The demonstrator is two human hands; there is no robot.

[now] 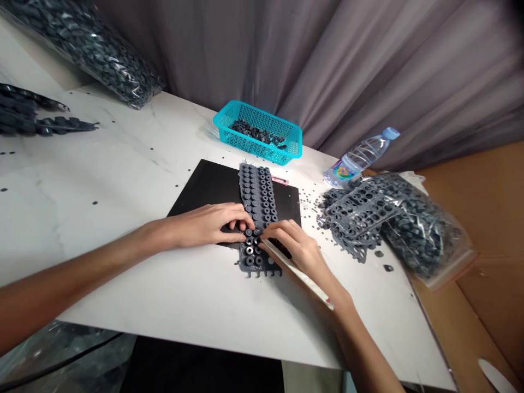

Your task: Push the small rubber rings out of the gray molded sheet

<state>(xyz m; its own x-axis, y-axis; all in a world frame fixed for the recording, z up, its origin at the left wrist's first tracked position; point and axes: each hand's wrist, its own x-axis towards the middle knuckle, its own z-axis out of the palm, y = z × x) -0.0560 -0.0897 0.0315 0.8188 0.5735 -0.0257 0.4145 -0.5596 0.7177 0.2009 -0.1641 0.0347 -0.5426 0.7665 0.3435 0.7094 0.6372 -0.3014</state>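
A long dark-grey moulded sheet [256, 191] with rows of round, ring-like rubber pieces lies on a black mat [213, 183]. My left hand [216, 224] presses on the sheet's left edge, thumb and index finger closed about a ring near its front end. My right hand [297, 245] is closed at the right edge, fingertips bent down against the rings. A long, thin white tool [311, 286] runs beneath the right fingers toward the wrist; its tip is hidden. Some front rings look shinier than the others.
A turquoise basket [257, 150] of small dark pieces stands behind. To the right are a water bottle [360, 158], stacked punched sheets [356, 218] and a bag of dark parts [426, 229]. A pink cutter [280, 180] lies by the sheet. Another full bag [90, 49] is back left.
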